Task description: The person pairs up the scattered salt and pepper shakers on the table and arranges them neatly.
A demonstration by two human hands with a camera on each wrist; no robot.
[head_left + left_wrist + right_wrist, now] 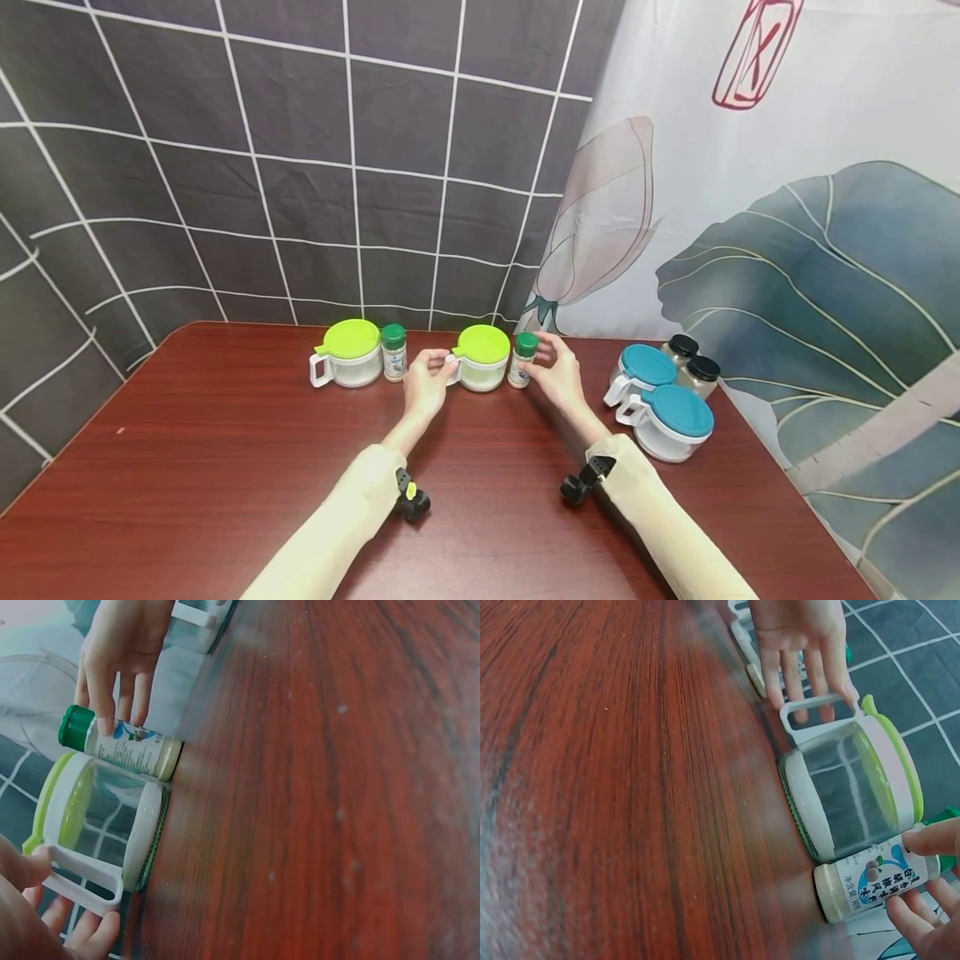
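Both hands are busy here, so let's look at the pair near the back of the table [225, 483]. Our left hand [426, 383] has thumb and fingers closed in on the white handle [84, 864] of the middle green-lidded jar [481, 377]; we'd say the handle is the natural place to steady it, turned leftward as it is. Over on the other side, our right hand [558, 375] holds the green-capped shaker [519, 368] between thumb and fingers, reaching in from the right, which leaves the jar's side free. The shaker stands upright just beside the jar; whether they touch, we can't quite tell.

And look left! Another green-lidded jar [356, 372] has its handle out to the left and a second green-capped shaker [394, 354] at its right: the same order, so we read the spacing as a deliberate match. Away to the right, two blue-lidded jars [667, 442] bunch up with two black-capped bottles [703, 369] behind them, probably grouped to keep them out of our working space.
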